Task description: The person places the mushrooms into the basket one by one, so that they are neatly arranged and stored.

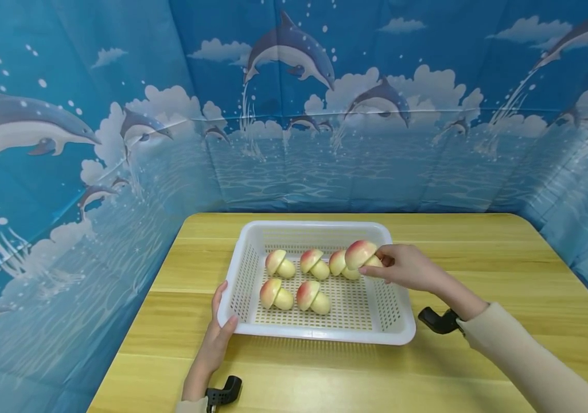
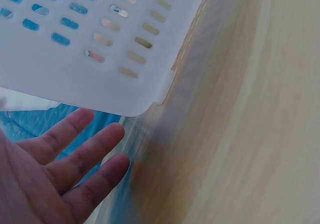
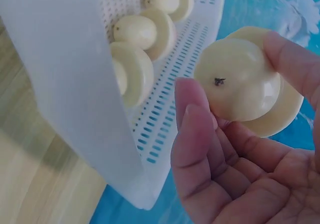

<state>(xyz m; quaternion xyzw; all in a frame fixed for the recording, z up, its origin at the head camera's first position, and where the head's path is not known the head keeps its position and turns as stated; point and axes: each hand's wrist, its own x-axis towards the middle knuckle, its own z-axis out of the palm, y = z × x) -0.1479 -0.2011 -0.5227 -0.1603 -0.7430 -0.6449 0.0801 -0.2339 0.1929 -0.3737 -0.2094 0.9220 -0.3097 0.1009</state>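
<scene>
My right hand (image 1: 409, 267) pinches a toy mushroom (image 1: 359, 254) with a red and yellow cap and a pale stem, held over the right part of a white plastic basket (image 1: 319, 334). In the right wrist view, the rounded stem end of this mushroom (image 3: 237, 78) shows a small dark mark. Several similar mushrooms (image 1: 280, 264) lie on their sides in the basket. At its near left corner is my left hand (image 1: 216, 338), thumb at the front rim and fingers along the outer left side. Three straight fingers (image 2: 95, 159) show below the basket wall in the left wrist view.
The basket stands on a yellow wooden table (image 1: 479, 355). Behind and at the sides hangs a blue curtain (image 1: 283, 160) printed with dolphins. Black wrist-worn devices (image 1: 439, 320) show at both wrists.
</scene>
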